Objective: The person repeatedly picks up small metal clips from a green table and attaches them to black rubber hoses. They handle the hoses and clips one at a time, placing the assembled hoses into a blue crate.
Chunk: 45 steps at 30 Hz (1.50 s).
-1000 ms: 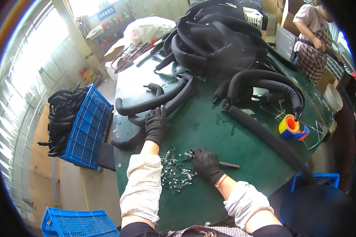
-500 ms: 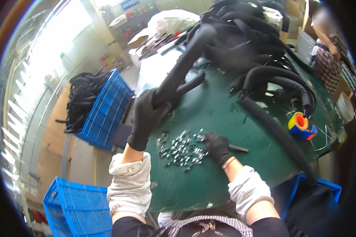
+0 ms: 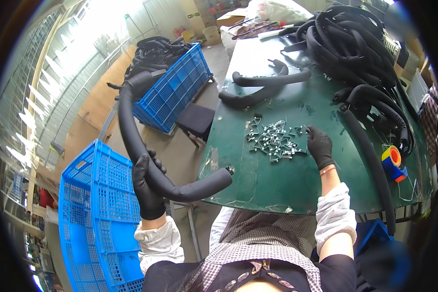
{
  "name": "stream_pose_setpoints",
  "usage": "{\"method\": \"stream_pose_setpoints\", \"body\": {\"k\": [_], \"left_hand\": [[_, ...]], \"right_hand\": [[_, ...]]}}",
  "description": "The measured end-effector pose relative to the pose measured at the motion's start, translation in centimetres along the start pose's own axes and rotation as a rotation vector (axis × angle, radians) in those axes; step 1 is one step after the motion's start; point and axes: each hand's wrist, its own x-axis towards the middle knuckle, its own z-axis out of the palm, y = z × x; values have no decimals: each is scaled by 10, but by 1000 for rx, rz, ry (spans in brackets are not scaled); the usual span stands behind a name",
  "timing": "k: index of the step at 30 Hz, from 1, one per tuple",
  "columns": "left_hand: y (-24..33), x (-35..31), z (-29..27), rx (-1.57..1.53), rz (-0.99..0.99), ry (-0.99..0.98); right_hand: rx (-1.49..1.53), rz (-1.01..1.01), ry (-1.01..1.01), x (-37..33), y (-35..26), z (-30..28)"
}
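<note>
One black padded hose (image 3: 127, 121), in work: small metal bit showing at its right-hand end, whether a clip is fitted there not discernible. Stage, as judged: partway; this piece is off the table (image 3: 258, 187) surface and not laid down. Left over: many loose metal clips (image 3: 272, 138) in a heap, several bent hoses (image 3: 272, 80) behind them, and a large hose pile (image 3: 345, 44) at the far end. Hoses in the far blue crate (image 3: 180, 80): finished or waiting, cannot tell. Left hand (image 3: 148, 187): wrapped firmly round the held hose, which rises above the grip and, below it, curves right across the table's near left corner. Right hand (image 3: 320, 146): fingers curled, tips just right of the clips; whether they pinch one, cannot tell. Near blue crate (image 3: 96, 168): left of the left hand.
</note>
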Motion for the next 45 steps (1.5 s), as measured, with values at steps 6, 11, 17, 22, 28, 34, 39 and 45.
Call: {"method": "stream_pose_setpoints", "body": {"k": [6,11,17,22,28,34,39,45], "left_hand": [[-37,-24,-97,-595,-423,75],[-61,-59,-118,-678,-491,214],[-91,-97,-145,-864,-566,235],[-108,-125,-144,-831,-586,379],[-113,-153,-129,-594,-479,-14],[-141,-201,-125,-510,-712,350],[-118,-220,-99,-448,-1029,356],[-217,-258,-140,303,-739,-195]], "right_hand": [[247,-63,-59,-18,-22,-32],[424,1,-222,-34,-22,-35],[892,57,-528,-78,-83,-60],[1303,-33,-886,-128,-161,-95],[1464,174,-1024,-163,-205,-78],[1540,292,-855,-187,-219,-46],[1505,199,-759,-212,-228,-31],[1550,289,-779,-216,-222,-45]]}}
